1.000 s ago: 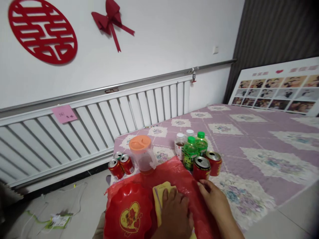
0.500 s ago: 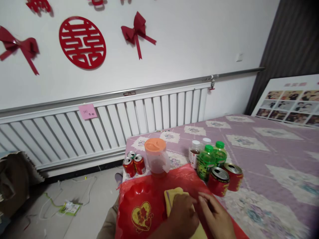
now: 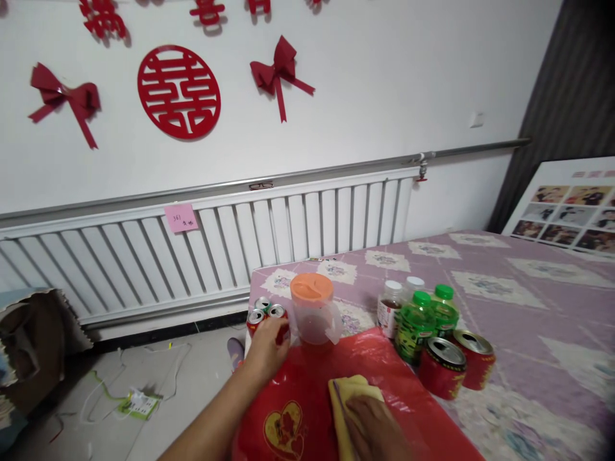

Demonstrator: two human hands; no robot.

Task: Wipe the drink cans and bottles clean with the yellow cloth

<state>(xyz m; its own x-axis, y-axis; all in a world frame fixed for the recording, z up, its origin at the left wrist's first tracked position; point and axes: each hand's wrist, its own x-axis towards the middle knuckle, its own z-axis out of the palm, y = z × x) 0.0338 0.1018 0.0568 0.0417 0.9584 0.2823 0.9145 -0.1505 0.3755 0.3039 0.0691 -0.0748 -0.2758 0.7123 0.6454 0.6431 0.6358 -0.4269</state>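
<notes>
Under right grip (image 3: 373,426): yellow cloth (image 3: 353,388) | beside left grip (image 3: 269,349): red can (image 3: 277,311) | both part-curled, hold unclear

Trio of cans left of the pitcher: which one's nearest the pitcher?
The front-right red can, partly hidden by the left hand; the front-left can and rear can stand farther left.
</notes>
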